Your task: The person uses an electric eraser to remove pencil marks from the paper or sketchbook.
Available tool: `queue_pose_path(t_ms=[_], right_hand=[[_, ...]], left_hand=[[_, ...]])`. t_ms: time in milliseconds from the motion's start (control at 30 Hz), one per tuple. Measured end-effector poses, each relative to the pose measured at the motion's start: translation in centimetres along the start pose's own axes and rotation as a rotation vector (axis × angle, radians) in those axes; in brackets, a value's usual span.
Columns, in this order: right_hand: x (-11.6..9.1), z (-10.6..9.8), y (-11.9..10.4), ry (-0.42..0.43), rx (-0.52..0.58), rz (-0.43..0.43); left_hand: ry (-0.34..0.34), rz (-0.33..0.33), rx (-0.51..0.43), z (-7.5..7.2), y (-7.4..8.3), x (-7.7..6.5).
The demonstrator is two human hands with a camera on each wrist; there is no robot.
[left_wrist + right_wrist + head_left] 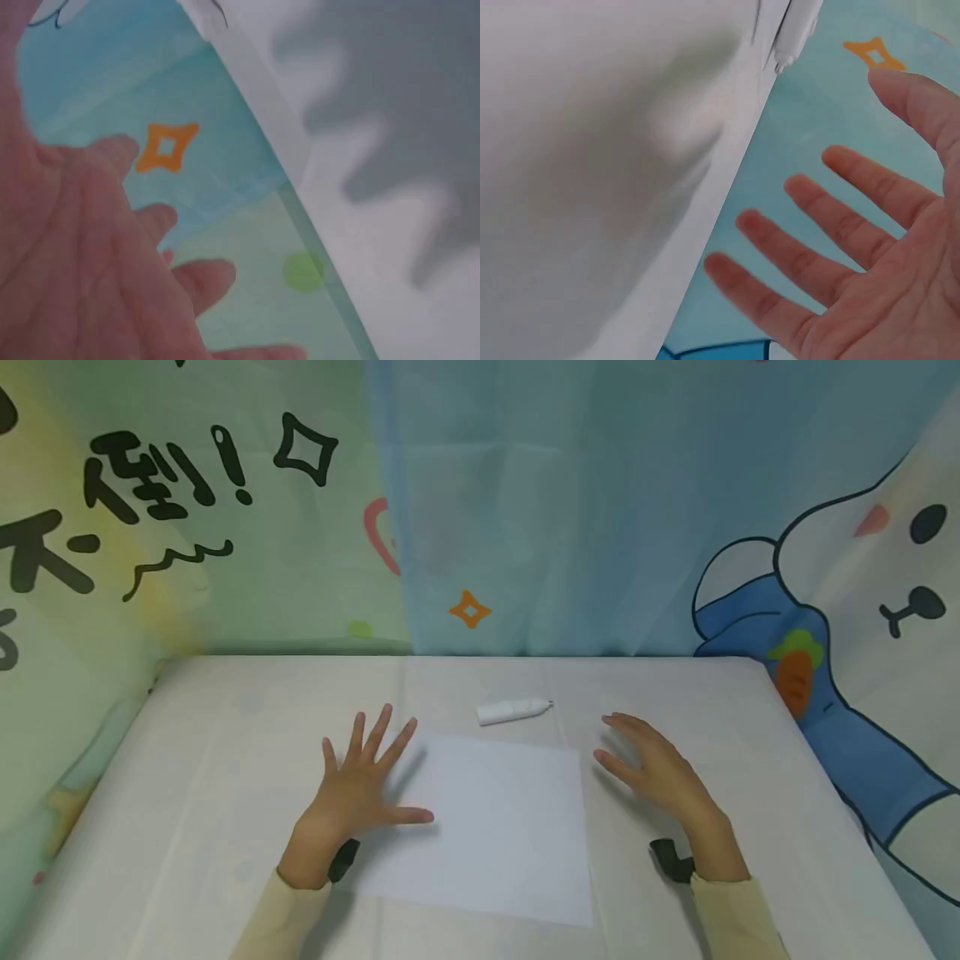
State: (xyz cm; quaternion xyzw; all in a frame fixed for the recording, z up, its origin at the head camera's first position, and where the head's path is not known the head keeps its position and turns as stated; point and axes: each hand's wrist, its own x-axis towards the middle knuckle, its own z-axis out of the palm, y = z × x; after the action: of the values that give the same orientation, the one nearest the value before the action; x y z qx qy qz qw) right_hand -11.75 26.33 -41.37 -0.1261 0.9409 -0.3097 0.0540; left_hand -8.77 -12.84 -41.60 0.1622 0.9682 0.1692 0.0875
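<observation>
A white sheet of paper (502,827) lies on the table in the head view. Over its left edge my left hand (356,793) is held with fingers spread wide, its shadow falling on the sheet; the left wrist view shows its bare palm (82,262). My right hand (663,768) hovers to the right of the paper, fingers extended and nothing in them; its palm (885,300) shows in the right wrist view. Beyond the sheet's far edge lies a white pen-like tube (514,711) with a narrow tip pointing right, also seen in the right wrist view (796,34).
A white cloth covers the table (225,735). Behind it hangs a printed curtain (555,527) with lettering, an orange star and a large cartoon animal at the right. Dark wrist-camera pieces (671,860) sit beside both wrists.
</observation>
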Motion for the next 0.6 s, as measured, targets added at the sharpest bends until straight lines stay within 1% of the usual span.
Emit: queue_pose_path(t_ms=[67,133,233,333,433,500,600], right_hand=[[0.6,0.1,-0.2,0.000,0.006,-0.029],[1.4,0.0,-0.5,-0.004,0.013,-0.061],[2.8,-0.2,-1.1,-0.036,0.013,-0.097],[4.3,-0.5,-1.7,-0.086,-0.001,-0.118],[5.6,-0.6,-2.2,-0.125,-0.014,-0.159],[6.7,-0.6,-2.4,-0.143,0.011,-0.203],[8.6,-0.3,-2.6,-0.187,0.088,-0.260]], left_hand=[[-0.020,0.052,0.007,0.4,0.3,0.0],[-0.046,0.090,0.001,0.7,0.5,0.0],[-0.081,0.116,-0.015,1.1,0.9,0.0],[-0.136,0.101,-0.035,1.4,1.2,-0.1],[-0.190,0.067,-0.032,1.7,1.5,-0.1],[-0.216,0.041,-0.027,1.8,1.7,-0.1],[-0.224,0.009,0.002,1.8,1.9,-0.1]])
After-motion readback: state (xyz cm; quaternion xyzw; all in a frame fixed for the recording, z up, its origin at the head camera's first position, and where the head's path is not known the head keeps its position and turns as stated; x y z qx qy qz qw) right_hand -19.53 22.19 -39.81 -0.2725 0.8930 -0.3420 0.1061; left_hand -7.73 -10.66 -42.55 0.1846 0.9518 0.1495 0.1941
